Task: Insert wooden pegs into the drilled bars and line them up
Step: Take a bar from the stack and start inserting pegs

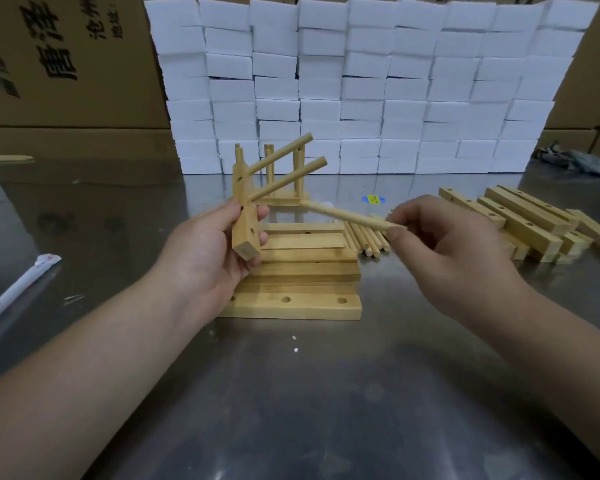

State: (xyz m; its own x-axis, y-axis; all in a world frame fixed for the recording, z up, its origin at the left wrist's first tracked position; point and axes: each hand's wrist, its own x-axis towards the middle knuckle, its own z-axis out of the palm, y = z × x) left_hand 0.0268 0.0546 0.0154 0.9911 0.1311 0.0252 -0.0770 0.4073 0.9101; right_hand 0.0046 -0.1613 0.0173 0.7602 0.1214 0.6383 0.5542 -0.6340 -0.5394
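Left hand [208, 251] grips a tilted bar [244, 239], two pegs [288, 180] already stuck in it and one hole free by the fingers. Right hand [440, 244] pinches a loose peg [347, 214] by its end, tip aimed at the bar, just short of it. Flat bars [291, 306] lie under the hands, spare pegs [364, 239] between them, and a bar pile [527, 223] sits right of the right hand.

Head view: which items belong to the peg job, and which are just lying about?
Job: bar in left hand, peg in right hand, loose pegs, flat bars, bar pile, pegged bars.
Lying about: white blocks, cartons, rag, wrapper, sticker.
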